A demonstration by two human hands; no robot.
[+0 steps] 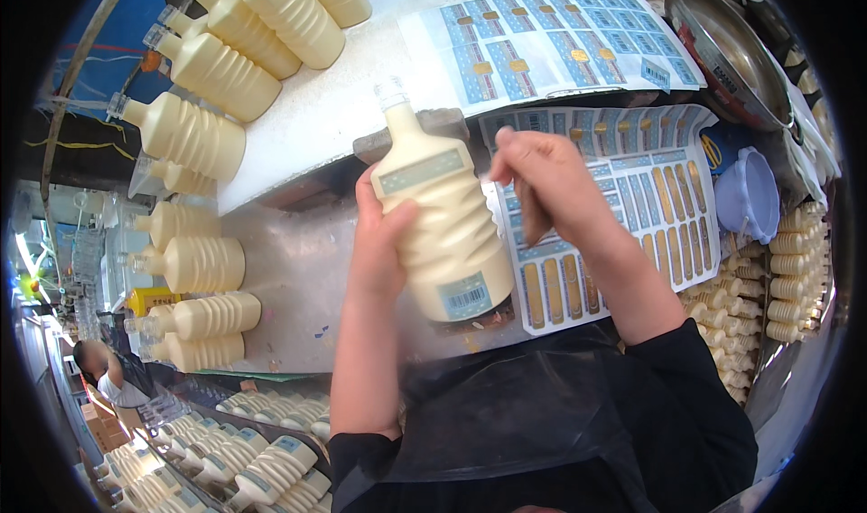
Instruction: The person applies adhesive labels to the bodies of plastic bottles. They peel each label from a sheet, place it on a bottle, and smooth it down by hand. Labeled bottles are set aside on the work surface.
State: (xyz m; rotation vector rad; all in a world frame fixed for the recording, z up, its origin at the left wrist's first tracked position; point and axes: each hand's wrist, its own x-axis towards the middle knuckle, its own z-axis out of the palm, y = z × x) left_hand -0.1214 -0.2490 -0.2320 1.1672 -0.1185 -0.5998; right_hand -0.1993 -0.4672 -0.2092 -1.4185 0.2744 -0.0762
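My left hand (379, 242) is wrapped round the left side of a cream-coloured plastic bottle (442, 224) with a ribbed body and a clear threaded neck. The bottle lies tilted, its neck away from me and resting by a grey block (370, 147). A blue-grey label strip is on its shoulder and a barcode label near its base. To the right of the bottle, my right hand (555, 183) hovers over a sheet of blue and gold labels (632, 215). Its thumb and forefinger are pinched together; what they hold, if anything, is too small to tell.
More label sheets (560, 43) lie on the white surface beyond. Several cream bottles (208, 70) stand along the left. Labelled bottles (271, 468) crowd the lower left. A metal pan (722, 43) and a lilac bucket (748, 195) are at right. Another person (117, 368) is far left.
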